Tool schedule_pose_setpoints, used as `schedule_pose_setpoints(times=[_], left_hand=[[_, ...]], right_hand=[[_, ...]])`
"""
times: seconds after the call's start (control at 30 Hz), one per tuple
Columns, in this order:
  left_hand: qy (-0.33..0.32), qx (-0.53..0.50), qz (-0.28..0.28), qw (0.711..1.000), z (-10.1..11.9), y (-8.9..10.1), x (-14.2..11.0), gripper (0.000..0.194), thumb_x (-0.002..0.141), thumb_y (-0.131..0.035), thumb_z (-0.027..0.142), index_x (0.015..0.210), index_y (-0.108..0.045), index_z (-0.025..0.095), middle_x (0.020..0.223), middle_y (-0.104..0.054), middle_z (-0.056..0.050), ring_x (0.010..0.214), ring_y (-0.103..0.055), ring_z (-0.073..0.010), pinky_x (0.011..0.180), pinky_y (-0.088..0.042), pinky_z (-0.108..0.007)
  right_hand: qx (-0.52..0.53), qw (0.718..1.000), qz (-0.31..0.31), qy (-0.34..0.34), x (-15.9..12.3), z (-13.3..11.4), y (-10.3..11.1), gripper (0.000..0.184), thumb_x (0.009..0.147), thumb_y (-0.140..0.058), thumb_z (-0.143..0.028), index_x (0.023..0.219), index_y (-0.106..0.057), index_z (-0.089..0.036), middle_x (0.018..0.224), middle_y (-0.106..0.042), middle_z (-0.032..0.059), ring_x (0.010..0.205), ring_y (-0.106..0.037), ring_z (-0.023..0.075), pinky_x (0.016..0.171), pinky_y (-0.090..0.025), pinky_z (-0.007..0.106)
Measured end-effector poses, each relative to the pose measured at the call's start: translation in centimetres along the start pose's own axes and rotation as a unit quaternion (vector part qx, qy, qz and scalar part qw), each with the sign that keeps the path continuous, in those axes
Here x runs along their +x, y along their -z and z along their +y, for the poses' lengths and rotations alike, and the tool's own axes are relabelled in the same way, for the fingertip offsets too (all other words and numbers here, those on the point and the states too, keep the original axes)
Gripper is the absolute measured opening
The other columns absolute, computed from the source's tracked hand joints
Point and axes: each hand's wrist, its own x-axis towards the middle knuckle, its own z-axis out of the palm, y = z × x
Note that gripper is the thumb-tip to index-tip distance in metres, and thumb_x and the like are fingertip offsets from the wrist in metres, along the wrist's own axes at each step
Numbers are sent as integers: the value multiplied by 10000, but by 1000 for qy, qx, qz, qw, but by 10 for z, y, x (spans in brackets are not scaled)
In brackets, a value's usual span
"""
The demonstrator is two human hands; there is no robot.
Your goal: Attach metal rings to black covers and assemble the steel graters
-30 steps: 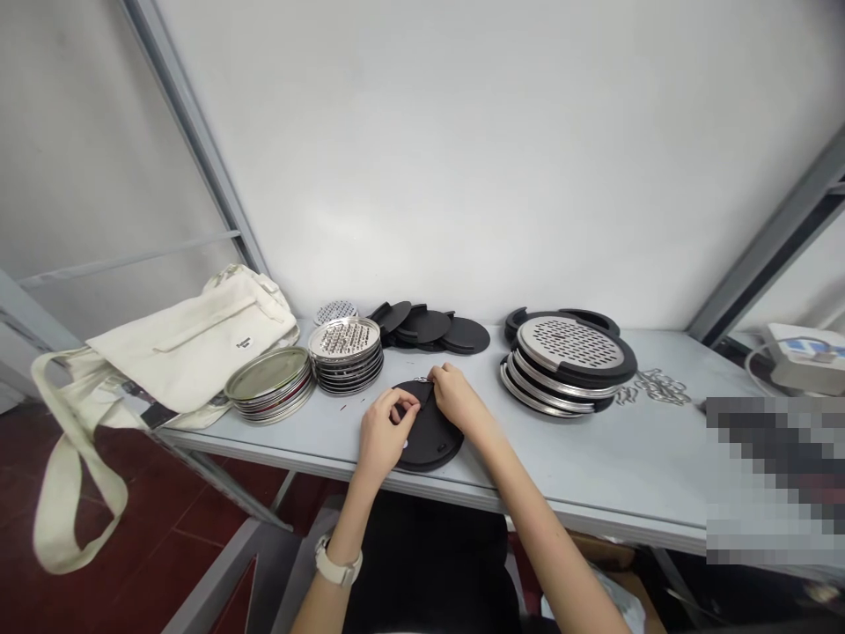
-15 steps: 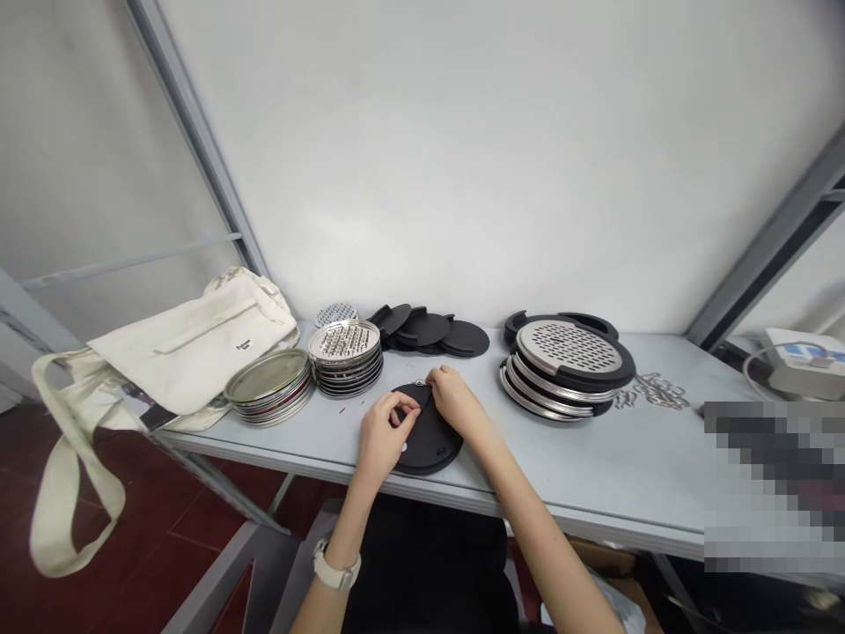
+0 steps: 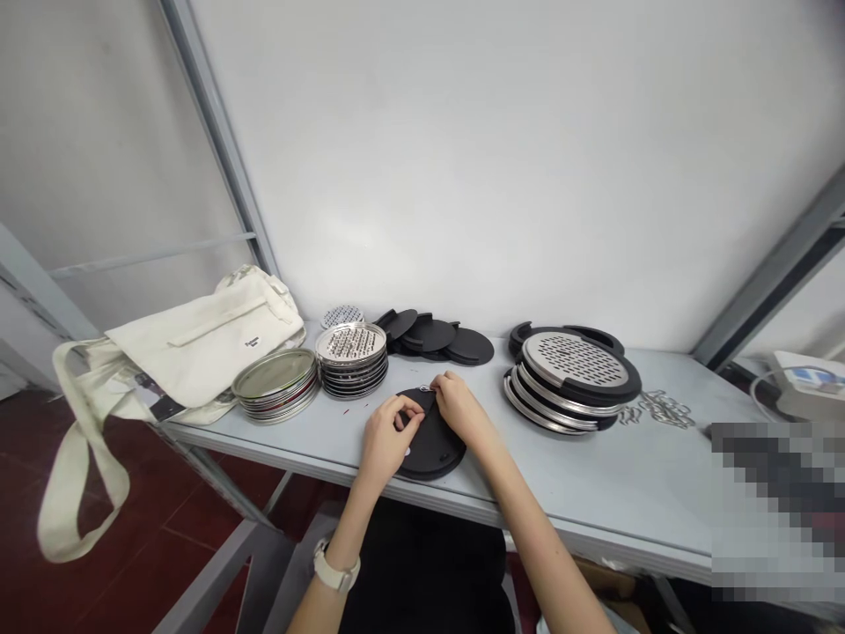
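Observation:
A black round disc [image 3: 432,447] lies flat near the table's front edge, with a small dark spot on its near right part. My left hand [image 3: 391,438] rests over its left side, thumb and forefinger pinched together above the disc. What those fingertips hold, if anything, is too small to tell. At the far rim, my right hand [image 3: 459,409] has its fingers closed by a small silver wire clip [image 3: 424,388], which shows just left of the fingertips. The clip looks like the loose ones on the right of the table.
Left of the disc stand a stack of metal grater discs [image 3: 351,345] and a stack of round lids [image 3: 275,379], beside a cream bag [image 3: 204,339]. Black discs [image 3: 429,335] lie behind. Rightward are a large grater stack [image 3: 574,359] and loose wire clips [image 3: 666,409].
The view has shifted slightly, so the table's things appear a little further right. Both hands keep nearly the same pose at the black disc.

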Motion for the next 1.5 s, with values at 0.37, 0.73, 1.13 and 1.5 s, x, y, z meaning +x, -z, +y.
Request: schedule_pose_setpoints(times=[0.37, 0.73, 1.13, 1.5], left_hand=[[9, 10, -4, 1000, 1, 0, 0, 106, 801, -553, 212, 819, -658, 214, 792, -643, 15, 608, -479, -118, 629, -396, -245], [9, 5, 1, 1000, 2, 1, 0, 105, 800, -561, 210, 816, -664, 216, 785, -646, 19, 602, -480, -116, 624, -395, -244], [9, 4, 6, 1000, 2, 0, -1, 97, 806, -563, 207, 818, -660, 215, 794, -647, 12, 606, -487, -115, 629, -405, -239], [0, 2, 10, 1000, 1, -1, -1, 87, 817, -566, 199, 821, -652, 211, 788, -637, 19, 611, -491, -111, 630, -396, -234]], right_hand=[[-9, 1000, -2, 7, 1, 0, 0, 299, 922, -354, -43, 1006, -639, -80, 981, -610, 130, 956, -574, 181, 843, -419, 237], [-21, 1000, -4, 11, -1, 0, -1, 307, 922, -344, -32, 1016, -633, -73, 987, -605, 135, 953, -575, 185, 852, -417, 241], [-36, 999, -13, 9, 0, 0, -3, 303, 920, -345, -31, 1026, -624, -84, 998, -600, 147, 970, -567, 199, 849, -417, 255], [-37, 999, -14, 8, -2, -3, 0, 308, 923, -332, -29, 1023, -619, -79, 997, -598, 149, 979, -560, 209, 864, -420, 270]])
